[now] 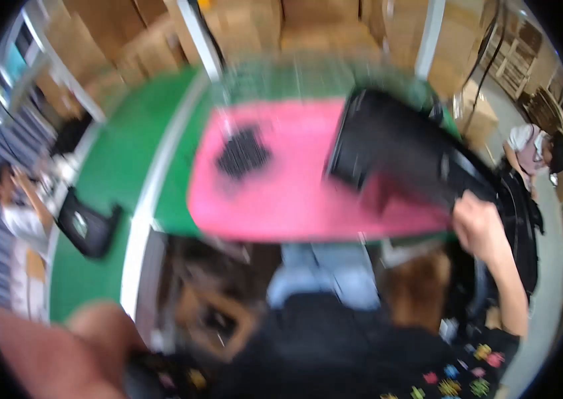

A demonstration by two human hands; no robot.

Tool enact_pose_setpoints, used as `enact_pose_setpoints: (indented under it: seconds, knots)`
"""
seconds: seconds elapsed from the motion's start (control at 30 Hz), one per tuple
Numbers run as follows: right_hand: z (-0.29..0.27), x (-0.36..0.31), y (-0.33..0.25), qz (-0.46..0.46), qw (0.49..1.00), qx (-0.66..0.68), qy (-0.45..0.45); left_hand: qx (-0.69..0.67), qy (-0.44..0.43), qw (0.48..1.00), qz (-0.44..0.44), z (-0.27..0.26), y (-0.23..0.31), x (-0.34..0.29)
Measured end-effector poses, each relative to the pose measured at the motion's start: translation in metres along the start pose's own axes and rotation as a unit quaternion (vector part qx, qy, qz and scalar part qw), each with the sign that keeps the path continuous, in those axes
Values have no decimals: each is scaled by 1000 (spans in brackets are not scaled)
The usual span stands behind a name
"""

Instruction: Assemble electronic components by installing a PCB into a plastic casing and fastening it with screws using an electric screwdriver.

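Head view: a black molded piece (394,136), blurred, is tilted over the right part of the pink mat (281,206); whether it touches the mat cannot be told.
Right hand (474,223): fingers curled in at the piece's near right edge, apparently gripping it.
Left hand: out of sight, so its grip cannot be told; only a blurred left arm (105,326) shows.
Progress: the piece appears in mid-handling, not laid flat; finished work on it, or work left, cannot be judged.
Mat: a dark textured patch (245,153) lies left of the piece.
Green surface (132,133): another black piece (98,236) near a co-worker (22,206).
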State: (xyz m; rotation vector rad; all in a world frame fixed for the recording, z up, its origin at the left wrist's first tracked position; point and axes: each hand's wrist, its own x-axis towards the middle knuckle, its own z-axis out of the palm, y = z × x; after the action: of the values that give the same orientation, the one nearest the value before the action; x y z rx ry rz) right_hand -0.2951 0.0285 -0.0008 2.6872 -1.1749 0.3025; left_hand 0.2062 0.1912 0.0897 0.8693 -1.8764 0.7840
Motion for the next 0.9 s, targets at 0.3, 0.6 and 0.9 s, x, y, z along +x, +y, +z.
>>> enact_pose_setpoints:
  seconds: [0.3, 0.6, 0.9]
  knots:
    - [51, 41, -39, -242, 961, -27, -131, 178, 203, 952, 141, -2, 46, 22]
    - [-18, 184, -57, -251, 966, 48, -30, 45, 202, 978, -36, 37, -7, -27]
    - [104, 349, -73, -144, 974, 144, 96, -307, -116, 812, -482, 207, -12, -82]
